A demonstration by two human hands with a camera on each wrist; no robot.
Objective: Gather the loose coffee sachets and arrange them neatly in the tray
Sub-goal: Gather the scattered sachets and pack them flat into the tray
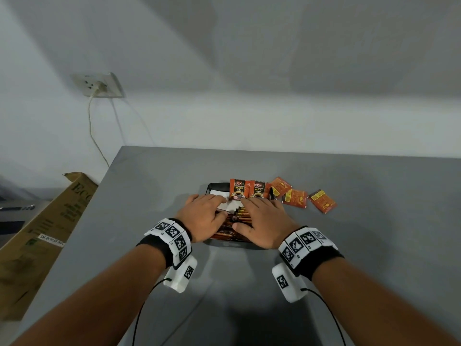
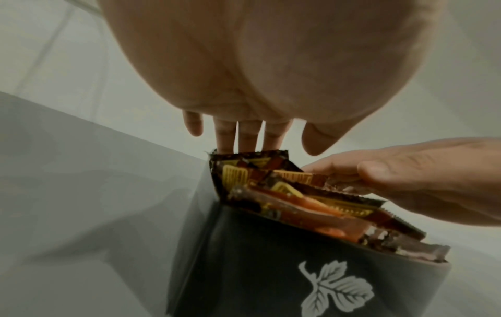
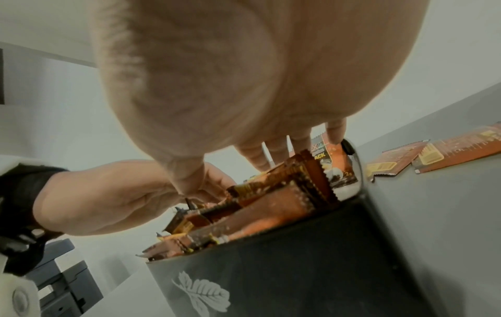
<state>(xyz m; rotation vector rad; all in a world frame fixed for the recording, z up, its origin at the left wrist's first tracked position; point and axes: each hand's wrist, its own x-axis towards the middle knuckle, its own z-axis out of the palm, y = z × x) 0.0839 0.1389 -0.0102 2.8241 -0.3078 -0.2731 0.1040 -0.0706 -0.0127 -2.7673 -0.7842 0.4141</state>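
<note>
A black tray [image 1: 211, 188] with a leaf print [image 2: 333, 287] sits mid-table, packed with orange-brown coffee sachets [image 2: 298, 199]. Two sachets [image 1: 239, 190] stand upright at its far end, beside white paper [image 1: 220, 196]. My left hand [image 1: 207, 212] lies over the tray's left side, its straight fingers [image 2: 248, 137] touching the far sachets. My right hand [image 1: 262, 217] rests flat on the right part of the stack, fingers [image 3: 276, 154] extended. Three loose sachets [image 1: 294, 199] lie face down on the table just right of the tray, two of them showing in the right wrist view [image 3: 395, 160].
The grey table [image 1: 349, 245] ends at a left edge near a tilted cardboard box [image 1: 37, 233]. A wall socket [image 1: 99, 84] with a hanging cable is on the white wall behind. Grey office equipment [image 3: 62, 278] stands below the table's left side.
</note>
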